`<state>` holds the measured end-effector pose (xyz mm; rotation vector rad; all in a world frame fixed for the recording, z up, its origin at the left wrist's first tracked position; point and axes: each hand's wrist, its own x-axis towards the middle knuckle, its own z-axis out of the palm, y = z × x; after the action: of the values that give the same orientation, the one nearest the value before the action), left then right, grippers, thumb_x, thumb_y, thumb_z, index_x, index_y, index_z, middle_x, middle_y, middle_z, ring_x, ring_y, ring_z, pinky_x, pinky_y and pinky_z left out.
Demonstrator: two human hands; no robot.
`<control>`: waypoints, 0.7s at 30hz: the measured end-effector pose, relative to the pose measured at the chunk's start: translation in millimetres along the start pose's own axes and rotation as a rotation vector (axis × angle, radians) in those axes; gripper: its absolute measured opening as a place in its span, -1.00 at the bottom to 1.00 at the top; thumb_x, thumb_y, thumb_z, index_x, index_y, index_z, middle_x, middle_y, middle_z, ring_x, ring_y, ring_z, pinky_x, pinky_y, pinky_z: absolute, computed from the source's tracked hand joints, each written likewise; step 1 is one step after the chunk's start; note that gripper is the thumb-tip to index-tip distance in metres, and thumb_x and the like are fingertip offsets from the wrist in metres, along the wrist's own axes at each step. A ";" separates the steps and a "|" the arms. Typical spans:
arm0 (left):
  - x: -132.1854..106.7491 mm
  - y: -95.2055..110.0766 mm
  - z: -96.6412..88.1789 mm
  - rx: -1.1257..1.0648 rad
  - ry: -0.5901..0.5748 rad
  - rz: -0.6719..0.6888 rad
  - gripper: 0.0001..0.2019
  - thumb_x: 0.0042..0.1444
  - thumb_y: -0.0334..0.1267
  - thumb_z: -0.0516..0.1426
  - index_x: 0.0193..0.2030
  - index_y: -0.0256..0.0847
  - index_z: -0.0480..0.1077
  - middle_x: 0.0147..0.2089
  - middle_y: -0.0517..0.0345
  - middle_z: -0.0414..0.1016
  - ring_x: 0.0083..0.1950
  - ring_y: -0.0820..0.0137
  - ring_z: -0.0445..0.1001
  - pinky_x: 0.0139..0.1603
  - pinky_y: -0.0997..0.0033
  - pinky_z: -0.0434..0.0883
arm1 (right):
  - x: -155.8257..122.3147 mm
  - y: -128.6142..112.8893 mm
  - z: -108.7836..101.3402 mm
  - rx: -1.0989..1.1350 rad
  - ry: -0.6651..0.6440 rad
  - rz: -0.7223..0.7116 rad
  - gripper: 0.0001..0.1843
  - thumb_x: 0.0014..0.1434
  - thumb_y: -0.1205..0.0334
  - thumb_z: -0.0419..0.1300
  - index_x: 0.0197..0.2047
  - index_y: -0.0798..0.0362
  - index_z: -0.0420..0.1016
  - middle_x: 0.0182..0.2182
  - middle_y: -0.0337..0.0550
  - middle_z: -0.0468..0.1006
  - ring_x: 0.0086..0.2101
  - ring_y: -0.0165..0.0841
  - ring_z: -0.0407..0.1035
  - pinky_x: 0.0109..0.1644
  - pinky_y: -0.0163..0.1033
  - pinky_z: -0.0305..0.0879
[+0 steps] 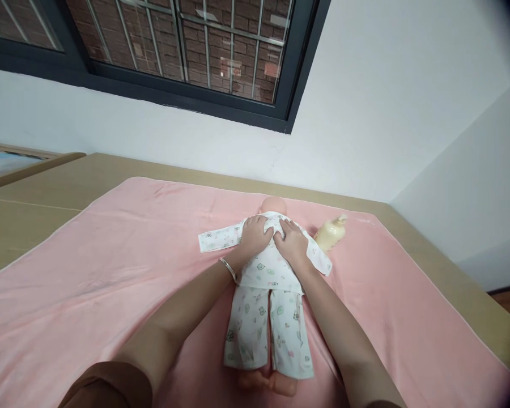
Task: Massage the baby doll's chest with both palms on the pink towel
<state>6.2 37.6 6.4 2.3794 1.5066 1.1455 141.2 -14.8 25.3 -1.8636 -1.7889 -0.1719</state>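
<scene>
A baby doll (pixel 267 275) in a white printed top and trousers lies stretched out, its head (pixel 274 204) toward the wall and its bare feet toward me. Both of my hands rest on its upper body. My left hand (pixel 255 233) lies flat near one shoulder, fingers extended and thumb pointing inward. On the other side my right hand (pixel 292 241) is also spread on the shirt, its thumb close to the left one. The doll's sleeves reach out to both sides. A silver bracelet (pixel 228 269) circles my left wrist.
A pink blanket (pixel 102 255) spreads under the doll over a wooden surface (pixel 38 218). To the doll's right a pale yellow bottle (pixel 332 232) lies on the blanket near the sleeve. Beyond are a white wall (pixel 348 130) and a dark-framed barred window (pixel 187 93).
</scene>
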 end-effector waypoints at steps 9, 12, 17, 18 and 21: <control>1.4 -4.6 4.9 -0.027 -0.026 -0.004 -0.77 0.19 -0.22 0.12 -0.02 -0.15 0.40 0.04 0.01 0.50 0.14 0.14 0.41 0.22 0.10 0.29 | 2.0 1.1 1.3 0.053 -0.030 -0.002 -0.48 0.25 0.18 0.07 0.26 0.03 0.42 0.25 -0.03 0.42 0.27 -0.07 0.22 0.34 0.02 0.11; 1.1 -4.6 5.4 -0.033 -0.020 -0.009 -0.74 0.18 -0.22 0.13 0.01 -0.16 0.39 0.06 -0.01 0.50 0.15 0.14 0.40 0.24 0.09 0.28 | 2.4 1.7 1.8 0.060 -0.029 -0.002 -0.48 0.26 0.18 0.06 0.26 0.01 0.41 0.26 -0.04 0.41 0.28 -0.08 0.21 0.35 0.02 0.09; 0.5 -4.4 5.6 -0.035 -0.011 -0.006 -0.71 0.17 -0.20 0.14 0.03 -0.17 0.40 0.07 -0.01 0.50 0.15 0.13 0.40 0.24 0.10 0.28 | 2.9 3.0 3.0 0.058 -0.036 -0.016 -0.48 0.27 0.18 0.05 0.27 0.02 0.40 0.26 -0.03 0.40 0.28 -0.08 0.20 0.36 0.03 0.08; 0.5 -4.4 5.6 -0.036 -0.010 -0.007 -0.71 0.17 -0.21 0.15 0.03 -0.17 0.40 0.08 -0.01 0.50 0.15 0.14 0.40 0.24 0.10 0.28 | 3.0 3.1 3.0 0.058 -0.037 -0.017 -0.48 0.27 0.18 0.05 0.27 0.03 0.40 0.26 -0.03 0.40 0.28 -0.08 0.20 0.36 0.03 0.08; 0.8 -5.0 6.1 -0.041 -0.011 -0.008 -0.70 0.16 -0.22 0.15 0.03 -0.17 0.40 0.08 -0.01 0.50 0.16 0.14 0.40 0.26 0.09 0.26 | 3.3 3.0 2.6 0.056 -0.033 -0.018 -0.49 0.27 0.19 0.05 0.27 0.03 0.40 0.26 -0.03 0.40 0.28 -0.08 0.21 0.35 0.02 0.09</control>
<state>6.7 42.6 0.3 2.3470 1.4732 1.1487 143.7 -10.6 23.7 -1.8221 -1.8144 -0.0970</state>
